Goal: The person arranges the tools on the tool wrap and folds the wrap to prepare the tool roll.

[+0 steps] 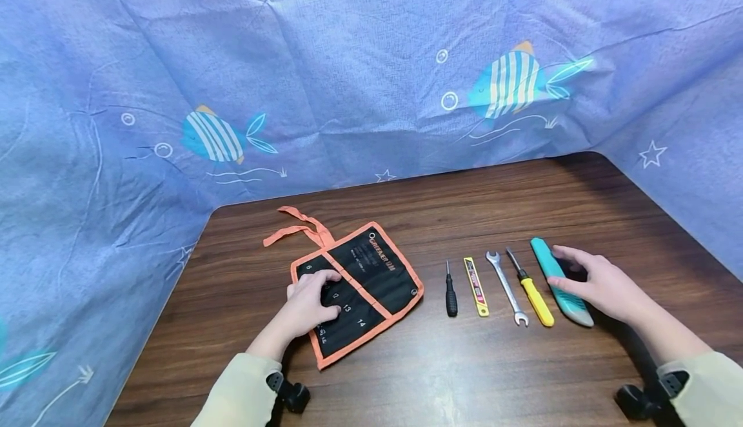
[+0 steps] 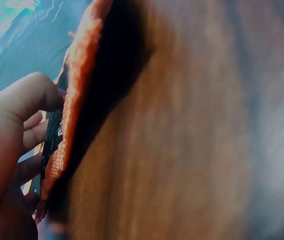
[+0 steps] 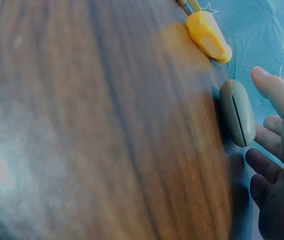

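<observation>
My left hand point(image 1: 313, 301) rests on a black tool pouch point(image 1: 371, 266) with orange trim and printed numbers, its thumb and index finger spread over the numbered pockets. In the left wrist view the thumb touches the pouch's orange edge point(image 2: 72, 110). My right hand point(image 1: 598, 283) hovers over a teal utility knife point(image 1: 558, 278) with a grey end, the fingers loosely bent on its far side. From the right wrist view, the thumb stands apart from the knife's slotted grey end point(image 3: 237, 112). Whether the other fingers touch it I cannot tell.
Left of the knife, a yellow screwdriver point(image 1: 536, 299), a double open-ended wrench point(image 1: 507, 288), a flat yellow packet point(image 1: 476, 287) and a small black screwdriver point(image 1: 451, 291) lie in a row. Orange ties point(image 1: 302, 226) trail from the pouch. A blue fish-print cloth point(image 1: 360, 79) hangs behind the wooden table point(image 1: 406, 375).
</observation>
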The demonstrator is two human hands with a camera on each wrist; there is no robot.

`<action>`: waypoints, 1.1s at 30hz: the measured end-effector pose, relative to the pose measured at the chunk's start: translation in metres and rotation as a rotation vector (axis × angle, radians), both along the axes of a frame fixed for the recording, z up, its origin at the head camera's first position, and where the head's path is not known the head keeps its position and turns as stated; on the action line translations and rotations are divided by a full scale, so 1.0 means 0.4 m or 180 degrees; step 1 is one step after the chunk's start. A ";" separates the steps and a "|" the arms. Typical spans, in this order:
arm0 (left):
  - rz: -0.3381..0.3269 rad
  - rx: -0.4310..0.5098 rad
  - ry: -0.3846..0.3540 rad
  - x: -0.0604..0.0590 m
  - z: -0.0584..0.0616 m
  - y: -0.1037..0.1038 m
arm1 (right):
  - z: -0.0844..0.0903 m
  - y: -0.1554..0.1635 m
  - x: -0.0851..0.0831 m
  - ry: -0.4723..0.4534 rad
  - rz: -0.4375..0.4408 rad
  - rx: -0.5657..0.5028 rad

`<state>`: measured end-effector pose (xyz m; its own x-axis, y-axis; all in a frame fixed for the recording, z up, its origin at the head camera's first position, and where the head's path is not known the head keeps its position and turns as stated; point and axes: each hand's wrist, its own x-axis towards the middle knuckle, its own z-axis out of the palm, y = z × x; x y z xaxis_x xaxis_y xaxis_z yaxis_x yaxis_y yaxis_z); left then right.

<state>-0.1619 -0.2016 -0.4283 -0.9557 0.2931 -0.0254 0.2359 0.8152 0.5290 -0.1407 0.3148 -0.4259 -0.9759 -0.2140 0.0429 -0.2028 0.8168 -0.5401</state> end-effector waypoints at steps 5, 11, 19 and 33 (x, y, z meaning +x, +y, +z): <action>-0.0127 -0.0007 -0.0055 -0.009 0.007 -0.007 | 0.001 -0.001 0.002 -0.0009 -0.0015 -0.0002; -0.0153 -0.0023 -0.0101 -0.012 0.012 -0.011 | 0.004 -0.001 0.005 -0.0025 -0.0023 -0.0012; -0.0103 0.0116 -0.0095 0.001 0.016 0.003 | 0.000 0.005 0.005 -0.0044 0.0029 0.0034; -0.0403 0.0386 0.0093 0.032 0.022 0.050 | 0.001 0.018 0.011 -0.0090 -0.0136 0.0165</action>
<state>-0.1491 -0.1818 -0.4194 -0.9108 0.4104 0.0446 0.3493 0.7085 0.6132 -0.1365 0.3221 -0.4255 -0.9849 -0.1733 0.0051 -0.1524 0.8514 -0.5019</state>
